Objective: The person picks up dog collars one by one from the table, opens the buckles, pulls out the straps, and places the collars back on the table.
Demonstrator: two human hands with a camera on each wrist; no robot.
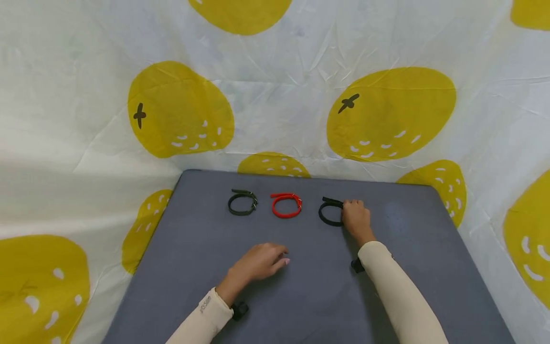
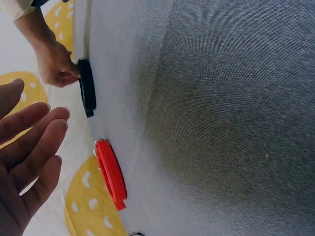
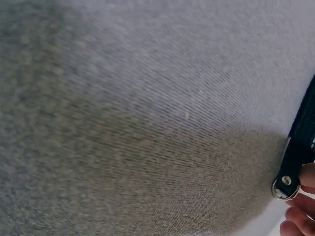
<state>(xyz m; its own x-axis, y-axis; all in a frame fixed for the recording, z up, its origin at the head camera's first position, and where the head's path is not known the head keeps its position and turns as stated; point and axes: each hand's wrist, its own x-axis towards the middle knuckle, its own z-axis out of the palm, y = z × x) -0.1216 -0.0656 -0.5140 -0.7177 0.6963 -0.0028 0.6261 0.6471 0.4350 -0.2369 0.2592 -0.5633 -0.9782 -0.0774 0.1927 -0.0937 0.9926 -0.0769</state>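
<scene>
Three buckled collars lie in a row on the grey table (image 1: 309, 296): a dark green collar (image 1: 241, 213) at left, a red collar (image 1: 287, 216) in the middle, a black collar (image 1: 330, 223) at right. My right hand (image 1: 357, 222) pinches the right side of the black collar, by its buckle end. In the right wrist view the fingertips (image 3: 307, 176) meet the black band (image 3: 300, 142) beside a metal ring and rivet. Holding nothing, my left hand (image 1: 259, 262) hovers over the table in front of the red collar, its fingers loosely bent.
A white cloth (image 1: 279, 112) with big yellow fruit shapes hangs behind the table's far edge and down both sides. The collars sit near that far edge, with gaps between them. Dark wrist cameras (image 1: 239, 310) are strapped under both wrists.
</scene>
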